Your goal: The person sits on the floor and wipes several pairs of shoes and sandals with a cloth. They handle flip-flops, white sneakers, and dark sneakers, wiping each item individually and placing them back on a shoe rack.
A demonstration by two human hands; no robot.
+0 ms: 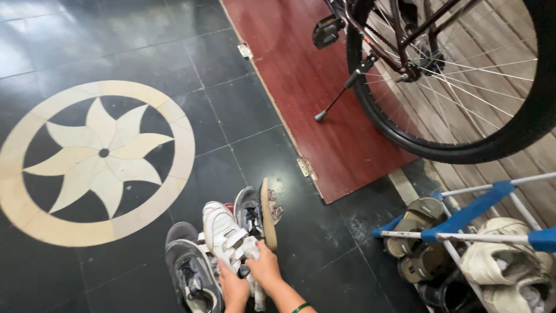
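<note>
Black stone tiles cover the floor (243, 110), wide and bare toward 10 and 12 o'clock, where a cream star set in a ring (97, 157) is inlaid. At 6 o'clock lies a heap of shoes: the right hand (265, 265) is closed around a tan sandal (269, 213) standing on edge, and the left hand (234, 290) is curled against a white strapped sneaker (223, 232), though I cannot tell whether it grips it. A dark grey sneaker (191, 271) lies just beside them at 7 o'clock. A red-brown door panel (301, 87) runs along the tiles' edge at 1 o'clock with a bicycle wheel (452, 148) over it. A blue-and-white shoe rack (472, 211) crowds 4 o'clock.
</note>
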